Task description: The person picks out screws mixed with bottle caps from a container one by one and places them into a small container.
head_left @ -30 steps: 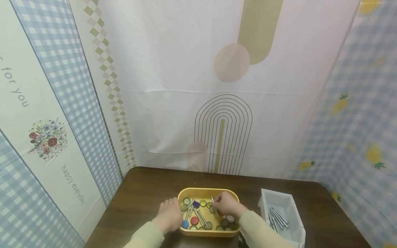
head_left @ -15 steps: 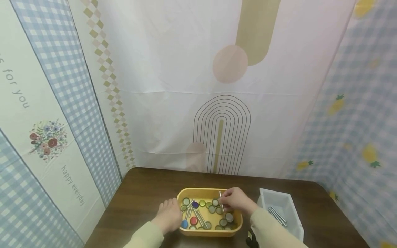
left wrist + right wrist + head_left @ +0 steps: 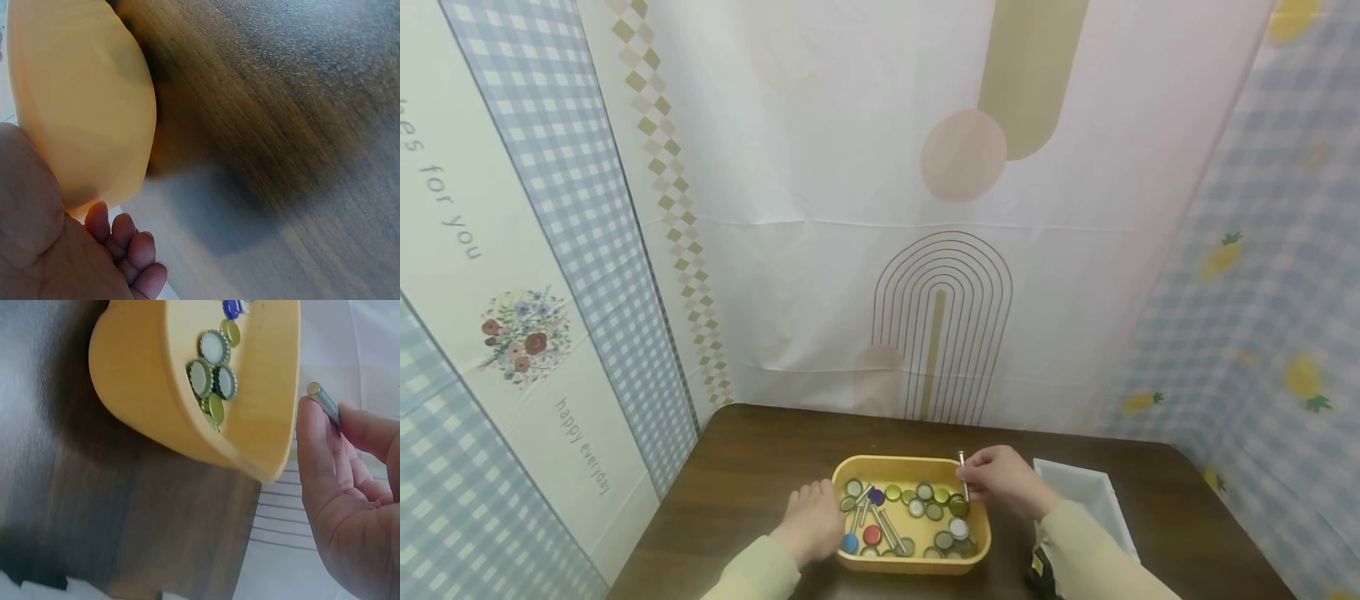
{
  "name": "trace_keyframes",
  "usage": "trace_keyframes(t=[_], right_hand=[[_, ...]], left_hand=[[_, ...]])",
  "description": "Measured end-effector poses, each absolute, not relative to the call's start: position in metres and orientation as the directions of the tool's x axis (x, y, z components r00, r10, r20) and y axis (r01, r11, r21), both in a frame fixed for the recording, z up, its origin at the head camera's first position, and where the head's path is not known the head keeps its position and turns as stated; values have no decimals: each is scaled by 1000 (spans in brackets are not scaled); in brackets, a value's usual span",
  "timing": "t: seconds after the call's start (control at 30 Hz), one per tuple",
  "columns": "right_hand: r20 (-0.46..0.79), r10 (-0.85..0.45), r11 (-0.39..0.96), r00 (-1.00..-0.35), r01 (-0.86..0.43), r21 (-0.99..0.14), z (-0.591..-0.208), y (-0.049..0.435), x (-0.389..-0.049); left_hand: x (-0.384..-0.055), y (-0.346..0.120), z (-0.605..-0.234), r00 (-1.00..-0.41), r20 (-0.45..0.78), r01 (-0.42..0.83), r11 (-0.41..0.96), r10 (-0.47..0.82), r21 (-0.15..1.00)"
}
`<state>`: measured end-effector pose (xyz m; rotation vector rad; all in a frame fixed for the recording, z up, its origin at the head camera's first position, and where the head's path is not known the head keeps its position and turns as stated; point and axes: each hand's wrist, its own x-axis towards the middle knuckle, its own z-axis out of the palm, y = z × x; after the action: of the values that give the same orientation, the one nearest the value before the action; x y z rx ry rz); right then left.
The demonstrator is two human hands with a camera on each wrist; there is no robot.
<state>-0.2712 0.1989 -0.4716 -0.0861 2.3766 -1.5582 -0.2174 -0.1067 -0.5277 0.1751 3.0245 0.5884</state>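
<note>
right grip [image 3: 1000, 478], a bare hand pinching a slim silver metal bolt [image 3: 324, 404], has moved rightward from over the contents to the far right rim, so that bolt looks separated from the rest. a dark brown wooden bench [image 3: 752, 467] carries a yellow round-cornered plastic tray [image 3: 910, 566] and, to its right, a white rectangular plastic bin [image 3: 1101, 504], partly hidden by the arm. left grip [image 3: 814, 520] rests against the tray's left end, fingers loosely bent; whether it clasps the rim, i cannot tell. the pinched bolt stands nearly upright between thumb and fingertips, wider end poking above them. other silver bolts [image 3: 891, 531] and round crimped metal bottle caps [image 3: 214, 347] lie in the tray.
</note>
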Motion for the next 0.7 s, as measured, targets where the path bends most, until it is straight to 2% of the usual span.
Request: trace_keyframes(t=[0.7], right_hand=[[-266, -76, 489, -961, 196, -850, -457, 287, -266]], left_hand=[[-216, -106, -526, -992, -36, 97, 924, 119, 369]])
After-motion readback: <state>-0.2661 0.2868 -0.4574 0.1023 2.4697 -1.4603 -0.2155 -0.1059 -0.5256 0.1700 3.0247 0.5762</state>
